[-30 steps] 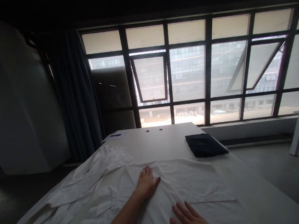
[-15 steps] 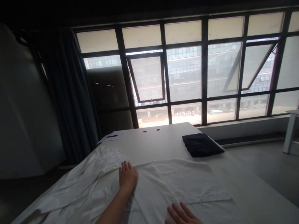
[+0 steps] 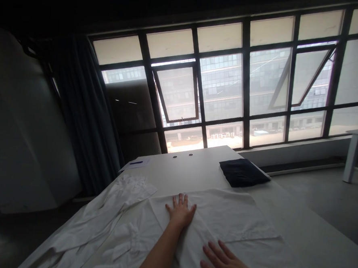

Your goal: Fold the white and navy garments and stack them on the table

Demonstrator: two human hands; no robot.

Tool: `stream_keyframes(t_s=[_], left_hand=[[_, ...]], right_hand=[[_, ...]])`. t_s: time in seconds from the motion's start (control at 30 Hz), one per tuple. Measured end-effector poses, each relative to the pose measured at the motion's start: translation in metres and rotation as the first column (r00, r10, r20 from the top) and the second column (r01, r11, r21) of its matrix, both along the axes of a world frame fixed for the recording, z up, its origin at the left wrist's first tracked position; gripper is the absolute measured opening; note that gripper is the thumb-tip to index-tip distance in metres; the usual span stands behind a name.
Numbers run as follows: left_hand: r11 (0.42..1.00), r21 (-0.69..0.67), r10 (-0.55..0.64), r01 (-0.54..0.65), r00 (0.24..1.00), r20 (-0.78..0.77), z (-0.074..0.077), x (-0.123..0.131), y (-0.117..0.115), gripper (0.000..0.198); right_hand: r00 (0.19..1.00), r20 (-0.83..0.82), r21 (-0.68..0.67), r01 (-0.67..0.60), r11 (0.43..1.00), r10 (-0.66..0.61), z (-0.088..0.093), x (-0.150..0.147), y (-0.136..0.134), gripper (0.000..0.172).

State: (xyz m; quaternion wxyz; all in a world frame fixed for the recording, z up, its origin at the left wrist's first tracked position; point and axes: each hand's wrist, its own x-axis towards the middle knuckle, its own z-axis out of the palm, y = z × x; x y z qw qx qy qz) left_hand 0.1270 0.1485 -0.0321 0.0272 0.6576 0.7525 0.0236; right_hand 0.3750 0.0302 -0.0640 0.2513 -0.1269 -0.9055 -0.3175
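The left hand [image 3: 180, 213] lies flat and palm down on a white shirt [image 3: 222, 217], near the middle of the garment, with its fingers slightly spread. It is open and has hold of nothing, only pressing on the cloth. The right hand [image 3: 225, 266] is at the near edge of the view, farther right and closer to the person. It is also open and flat on the shirt, with its fingers spread and nothing pinched between them.

The shirt is spread over the near part of a long white table [image 3: 177, 166], and a flat, folded-over layer of it lies under and ahead of both hands. To the left, a crumpled white sleeve [image 3: 109, 222] runs along the table's left side, and its loose folds hang toward the edge.

Farther along the table, on the right, sits a folded dark navy garment [image 3: 243, 172], well apart from the shirt. At the far left corner lies a sheet of paper [image 3: 131, 164] with a blue pen [image 3: 136, 162] on it. Two small round holes [image 3: 182, 155] mark the far end of the tabletop.

Beyond the table stands a wide, dark-framed window [image 3: 221, 84], with a dark curtain [image 3: 86, 112] at its left. A small white table [image 3: 355, 149] stands off to the right.
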Motion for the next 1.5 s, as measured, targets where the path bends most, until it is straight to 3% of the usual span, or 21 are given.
stream_keyframes(t_s=[0.13,0.27,0.37,0.47,0.6,0.67,0.77,0.87,0.93,1.03,1.1,1.13,1.23,1.3,1.33,1.4,1.5], left_hand=[[0.998,0.045,-0.055,0.054,0.998,0.021,0.011,0.007,-0.007,0.074],[0.951,0.048,-0.309,0.306,0.95,0.049,0.009,0.027,-0.03,0.067],[0.9,0.049,-0.436,0.433,0.897,0.077,0.003,0.048,-0.053,0.07],[0.848,0.089,-0.53,0.523,0.834,0.151,0.002,0.067,-0.071,0.069],[0.749,0.227,-0.658,0.622,0.74,0.142,0.0,0.082,-0.085,0.053],[0.703,0.21,-0.708,0.68,0.698,0.109,-0.008,0.088,-0.09,0.047],[0.581,0.164,-0.812,0.797,0.58,0.057,-0.037,0.105,-0.102,0.047],[0.451,0.212,-0.88,0.867,0.472,-0.056,-0.069,0.13,-0.117,0.043],[0.428,0.267,-0.871,0.863,0.473,-0.132,-0.081,0.143,-0.125,0.036],[0.461,0.318,-0.828,0.828,0.531,-0.18,-0.071,0.14,-0.13,0.024],[0.489,0.295,-0.812,0.821,0.551,-0.189,-0.052,0.121,-0.128,0.023],[0.499,0.275,-0.808,0.822,0.556,-0.196,-0.042,0.108,-0.127,0.031],[0.592,0.22,-0.77,0.775,0.625,-0.129,-0.022,0.062,-0.126,0.057],[0.626,0.21,-0.763,0.751,0.645,-0.029,-0.02,0.034,-0.128,0.071],[0.631,0.21,-0.764,0.747,0.645,0.005,-0.022,0.023,-0.129,0.073],[0.643,0.177,-0.76,0.745,0.649,0.031,-0.027,0.004,-0.132,0.076],[0.687,0.089,-0.726,0.721,0.686,0.049,-0.03,-0.017,-0.134,0.086]], right_hand=[[1.0,0.008,-0.062,-0.025,0.998,0.025,0.001,0.0,-0.001,0.042],[0.999,-0.024,-0.151,-0.041,0.988,0.037,0.011,-0.001,-0.003,0.032],[0.988,-0.086,-0.305,-0.146,0.941,0.125,0.022,-0.002,-0.005,0.015],[0.956,-0.256,-0.435,-0.249,0.865,0.146,0.02,-0.003,-0.008,0.027],[0.895,-0.437,-0.399,-0.28,0.873,0.088,0.004,-0.004,-0.012,0.053],[0.859,-0.51,-0.397,-0.278,0.875,0.042,0.001,-0.001,-0.014,0.055],[0.775,-0.628,-0.453,-0.291,0.843,-0.07,0.009,0.006,-0.017,0.048],[0.612,-0.738,-0.538,-0.281,0.795,-0.283,0.02,0.017,-0.015,0.043],[0.482,-0.764,-0.604,-0.297,0.74,-0.43,0.025,0.024,-0.011,0.044],[0.394,-0.746,-0.664,-0.369,0.651,-0.537,0.028,0.034,0.001,0.05],[0.407,-0.728,-0.683,-0.359,0.636,-0.552,0.029,0.038,0.008,0.05],[0.437,-0.712,-0.695,-0.332,0.638,-0.549,0.03,0.038,0.01,0.048],[0.627,-0.612,-0.74,-0.239,0.629,-0.483,0.034,0.032,0.008,0.039],[0.774,-0.504,-0.753,-0.178,0.633,-0.382,0.033,0.026,0.001,0.03],[0.842,-0.44,-0.739,-0.142,0.659,-0.312,0.031,0.022,-0.002,0.031],[0.943,-0.292,-0.644,-0.071,0.762,-0.159,0.022,0.016,-0.007,0.049],[0.997,-0.075,-0.413,-0.011,0.911,-0.022,0.005,0.011,-0.007,0.055]])
